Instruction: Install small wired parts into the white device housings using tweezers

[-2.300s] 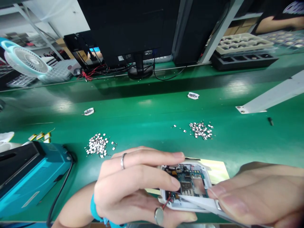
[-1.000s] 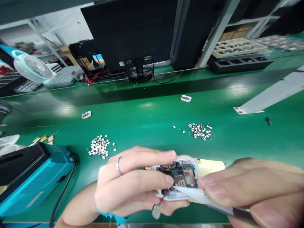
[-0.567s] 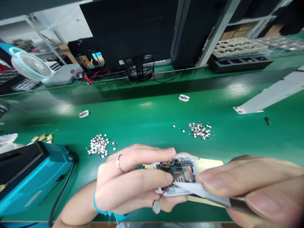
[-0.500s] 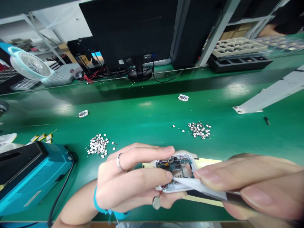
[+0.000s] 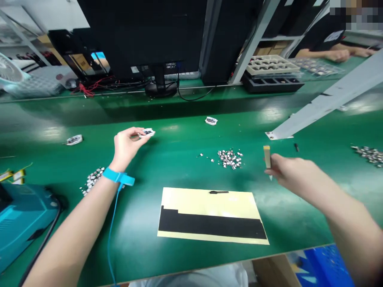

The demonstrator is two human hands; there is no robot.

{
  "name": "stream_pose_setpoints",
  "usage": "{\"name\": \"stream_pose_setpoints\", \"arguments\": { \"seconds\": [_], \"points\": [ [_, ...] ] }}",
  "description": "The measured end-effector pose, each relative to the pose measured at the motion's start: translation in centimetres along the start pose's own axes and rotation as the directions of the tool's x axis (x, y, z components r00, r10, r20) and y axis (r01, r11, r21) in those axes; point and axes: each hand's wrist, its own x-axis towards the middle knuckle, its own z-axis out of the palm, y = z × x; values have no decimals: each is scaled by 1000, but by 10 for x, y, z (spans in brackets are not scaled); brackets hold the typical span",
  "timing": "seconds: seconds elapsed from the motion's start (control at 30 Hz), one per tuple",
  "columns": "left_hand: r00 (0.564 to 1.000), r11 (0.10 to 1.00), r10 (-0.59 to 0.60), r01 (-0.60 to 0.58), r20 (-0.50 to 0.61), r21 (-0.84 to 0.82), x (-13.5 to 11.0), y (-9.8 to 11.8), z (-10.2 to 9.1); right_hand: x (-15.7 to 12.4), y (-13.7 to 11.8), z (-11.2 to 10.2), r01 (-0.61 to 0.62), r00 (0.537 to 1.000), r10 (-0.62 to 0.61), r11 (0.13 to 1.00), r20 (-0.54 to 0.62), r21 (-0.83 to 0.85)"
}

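My left hand, with a blue wrist strap below it, is stretched out over the far part of the bench. Its thumb and fingers pinch a small white-cased device whose open side shows dark electronics; I cannot tell whether it touches the bench. To the right, my right hand is closed round a pair of tweezers, pale tip pointing down. Between the hands and nearer me lies a yellow sheet with a black adhesive strip and a small black piece on it.
Similar white devices lie at the left and centre. Piles of tiny parts dot the green bench. A slanted metal post stands at right, a blue machine at left. Behind are a monitor, trays and a co-worker's hands.
My left hand has carried the device away from me, up and to the left. My right hand has drawn off to the right with the tweezers, uncovering the yellow sheet. The view has shifted right.
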Motion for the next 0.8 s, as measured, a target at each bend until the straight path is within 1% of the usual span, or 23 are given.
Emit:
{"name": "stream_pose_setpoints", "arguments": {
  "seconds": [0.07,0.1,0.13,0.2,0.27,0.33,0.37,0.4,0.43,0.47,0.5,0.53,0.57,0.6,0.67,0.73,0.8],
  "points": [
    [999,999,-32,32,-3,29,8,-34,7,-2,13,20,6,993,4,996,115,-86],
    [999,999,-34,34,6,38,10,-48,9,-4,16,26,23,989,-10,996,148,-84],
    [1000,999,-28,27,15,43,11,-58,10,-6,17,30,21,988,-9,997,154,-77],
    [999,998,0,-2,35,55,14,-69,10,-9,15,31,17,986,-4,997,166,-76],
    [998,996,40,-43,49,75,19,-69,11,-10,7,26,-1,990,11,997,138,-72],
    [994,991,80,-87,76,103,26,-57,17,-10,-10,20,22,995,-18,999,95,-42],
    [990,987,99,-111,99,118,29,-47,24,-10,-22,19,79,994,-79,997,73,1],
    [984,982,119,-136,132,133,33,-35,34,-10,-35,18,168,984,-172,984,55,60],
    [975,975,140,-166,175,146,37,-22,46,-10,-50,20,295,953,-301,946,30,133],
    [963,968,161,-197,215,157,41,-8,60,-11,-64,23,440,896,-439,865,-60,241],
    [948,960,180,-228,263,164,45,5,75,-11,-77,28,525,851,-506,801,-143,289],
    [930,951,197,-258,311,168,50,18,92,-12,-89,34,582,813,-544,761,-207,286],
    [910,943,212,-286,355,170,55,29,108,-12,-98,40,611,791,-561,742,-243,278],
    [893,936,222,-308,391,172,60,38,123,-11,-105,45,622,781,-564,738,-267,262],
    [862,922,241,-346,446,171,72,49,150,-10,-112,54,627,774,-559,742,-298,236],
    [838,912,254,-374,482,170,83,53,172,-10,-112,56,627,770,-546,743,-331,233],
    [821,905,259,-391,510,170,92,52,187,-9,-109,53,613,779,-516,747,-356,257]
  ]
}}
